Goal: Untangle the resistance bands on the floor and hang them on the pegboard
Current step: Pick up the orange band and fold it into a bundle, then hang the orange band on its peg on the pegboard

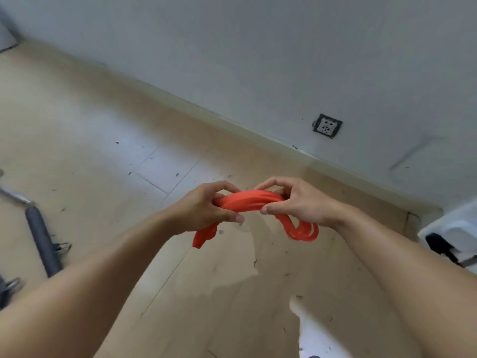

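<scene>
Both hands hold the orange band (247,202) up off the floor (103,125), just below frame centre. The left hand (206,208) grips a bunch at nine o'clock of the bundle, the right hand (296,202) pinches strands at three o'clock, likely to pull the twists apart (loops dangle below). No pegboard shows.

Soft, even daylight fills the scene, moderately bright, with no hard glare. Pale sheen patches lie on the wooden floor (180,280) beyond the left hand (206,210) and below both hands. Faint shadow falls on the floor beneath the forearms. The whole picture is slightly soft and smeared. The wall's base line (232,120) tilts and bends toward the edges from wide-angle distortion.
</scene>
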The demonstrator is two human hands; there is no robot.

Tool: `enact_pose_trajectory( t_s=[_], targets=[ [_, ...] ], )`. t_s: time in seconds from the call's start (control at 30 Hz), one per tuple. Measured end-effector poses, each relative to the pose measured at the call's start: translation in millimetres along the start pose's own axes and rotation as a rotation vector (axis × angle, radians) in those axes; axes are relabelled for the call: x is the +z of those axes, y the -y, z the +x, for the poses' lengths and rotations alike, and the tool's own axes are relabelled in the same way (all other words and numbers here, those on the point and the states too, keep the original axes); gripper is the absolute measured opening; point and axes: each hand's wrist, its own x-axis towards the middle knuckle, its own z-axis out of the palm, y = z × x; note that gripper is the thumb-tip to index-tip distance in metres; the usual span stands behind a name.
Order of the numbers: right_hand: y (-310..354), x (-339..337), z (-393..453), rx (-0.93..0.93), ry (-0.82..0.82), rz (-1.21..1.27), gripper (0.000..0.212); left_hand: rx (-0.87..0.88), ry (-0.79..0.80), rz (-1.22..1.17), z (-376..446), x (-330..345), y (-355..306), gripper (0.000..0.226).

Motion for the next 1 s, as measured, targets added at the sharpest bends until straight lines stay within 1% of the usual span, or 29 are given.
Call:
enact_pose_trajectory(
  t_s=[0.1,0.17,0.3,0.43,0.53,0.63,0.73,0.87,1.0],
  targets=[
    [32,-38,-17,0.038,-0.013,-0.014,0.032,0.016,0.025,0.082,7,-33,-56,0.045],
    [71,-69,-42,0.056,-0.041,-0.025,0.031,0.025,0.020,0.108,-4,-60,-109,0.042],
    [188,-141,-105,0.065,-0.157,-0.038,0.029,0.048,-0.016,0.141,-40,-120,-240,0.031],
    [323,-217,-169,0.046,-0.194,-0.105,0.026,0.033,-0.025,0.152,-81,-193,-379,0.021],
    [415,-269,-211,0.034,-0.241,-0.087,0.030,0.104,-0.034,0.193,-107,-247,-473,0.023],
    [487,-314,-244,-0.020,-0.331,-0.012,0.033,0.177,-0.037,0.249,-129,-290,-550,0.033],
    [543,-351,-270,-0.083,-0.382,-0.001,0.027,0.238,-0.071,0.295,-145,-322,-610,0.042],
    [591,-387,-297,-0.144,-0.434,-0.036,0.021,0.296,-0.176,0.323,-160,-345,-666,0.035],
    [615,-411,-312,-0.160,-0.435,-0.135,0.024,0.329,-0.189,0.347,-166,-356,-700,0.031]
  ],
)
